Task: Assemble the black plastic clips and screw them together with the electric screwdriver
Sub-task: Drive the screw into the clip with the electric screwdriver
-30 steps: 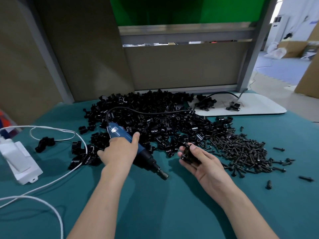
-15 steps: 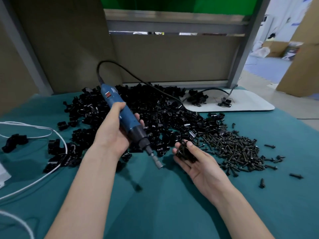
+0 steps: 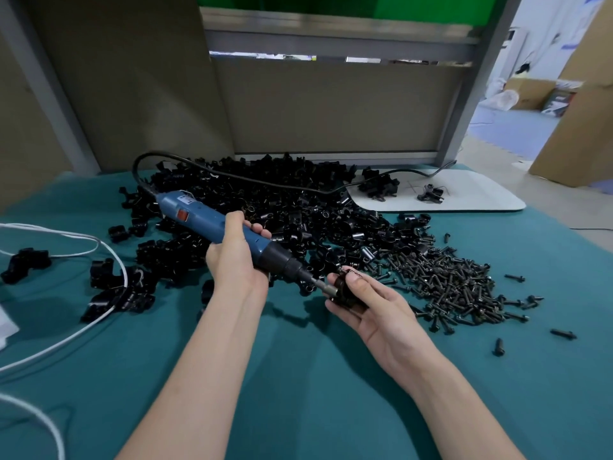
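My left hand (image 3: 237, 260) grips the blue electric screwdriver (image 3: 212, 224) around its body, bit pointing right and down. The bit's tip touches a black plastic clip (image 3: 345, 292) held in my right hand (image 3: 371, 307) just above the teal table. A big heap of black clips (image 3: 282, 210) lies behind both hands. To the right spreads a pile of dark screws (image 3: 454, 280). The clip is partly hidden by my thumb and fingers.
The screwdriver's black cord (image 3: 232, 174) arcs over the clip heap to the back right. A white board (image 3: 464, 197) with a few clips lies at the back right. White cables (image 3: 83, 247) loop at the left. Loose screws (image 3: 560, 333) lie far right. Panel walls stand behind.
My left hand lifted the screwdriver off the table and swung its bit to the right, onto the clip. My right hand kept the clip and turned it toward the bit.
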Motion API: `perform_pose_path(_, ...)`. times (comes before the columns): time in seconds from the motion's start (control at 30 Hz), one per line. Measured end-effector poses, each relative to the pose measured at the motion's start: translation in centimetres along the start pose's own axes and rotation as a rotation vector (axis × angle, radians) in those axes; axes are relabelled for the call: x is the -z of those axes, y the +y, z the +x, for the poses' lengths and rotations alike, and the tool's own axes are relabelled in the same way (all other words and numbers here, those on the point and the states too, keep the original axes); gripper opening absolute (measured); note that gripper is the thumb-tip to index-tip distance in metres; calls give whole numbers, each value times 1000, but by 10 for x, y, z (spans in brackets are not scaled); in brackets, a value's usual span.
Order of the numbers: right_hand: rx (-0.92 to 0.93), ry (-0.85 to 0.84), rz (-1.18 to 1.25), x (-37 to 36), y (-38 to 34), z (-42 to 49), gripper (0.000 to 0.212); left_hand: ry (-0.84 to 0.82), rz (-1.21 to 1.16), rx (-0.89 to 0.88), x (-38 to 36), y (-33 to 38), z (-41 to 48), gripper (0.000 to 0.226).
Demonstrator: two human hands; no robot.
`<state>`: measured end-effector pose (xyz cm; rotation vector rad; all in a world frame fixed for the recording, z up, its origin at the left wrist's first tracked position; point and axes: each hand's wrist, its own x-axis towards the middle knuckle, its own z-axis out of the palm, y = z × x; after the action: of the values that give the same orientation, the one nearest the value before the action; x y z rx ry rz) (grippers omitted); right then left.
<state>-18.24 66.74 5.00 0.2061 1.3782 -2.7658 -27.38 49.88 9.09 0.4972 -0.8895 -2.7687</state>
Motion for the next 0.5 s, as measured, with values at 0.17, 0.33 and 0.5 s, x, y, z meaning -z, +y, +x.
perform_pose_path(0.17,15,7,-9,0,1,0,34,19,33,-42,0,2,2,18)
perform_pose_path(0.33,30,12,-26,1,1,0,34,26,95,-87,3,2,3,17)
perform_pose_path(0.5,62,40,-59,2,3,0,34,31,111,-90,2,-1,0,18)
